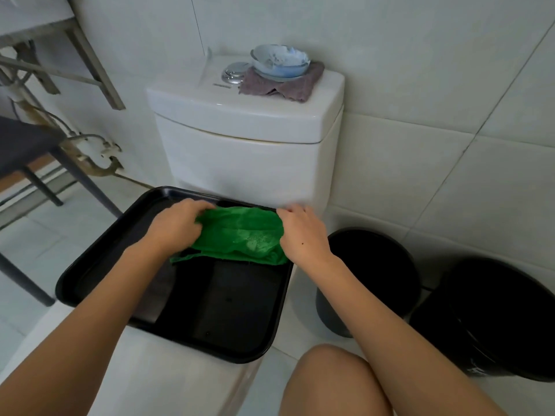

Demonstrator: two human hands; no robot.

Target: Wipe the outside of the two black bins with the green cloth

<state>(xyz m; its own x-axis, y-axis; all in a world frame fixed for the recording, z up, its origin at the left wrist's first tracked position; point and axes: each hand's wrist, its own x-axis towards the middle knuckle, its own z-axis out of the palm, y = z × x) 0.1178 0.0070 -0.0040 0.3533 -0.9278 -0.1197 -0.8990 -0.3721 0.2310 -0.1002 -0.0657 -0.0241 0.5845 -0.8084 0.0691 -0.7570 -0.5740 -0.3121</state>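
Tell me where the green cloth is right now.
In the head view, the green cloth lies at the far end of the black tray on the toilet, held between left hand and right hand.

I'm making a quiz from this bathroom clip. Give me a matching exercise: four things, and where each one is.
Things:
1 green cloth
2 black tray
3 bowl
4 two black bins

Places:
A on the floor, right of the toilet
B on the closed toilet lid
C held in both hands over the tray
D on a purple cloth on the cistern

Pairs: 1-C, 2-B, 3-D, 4-A
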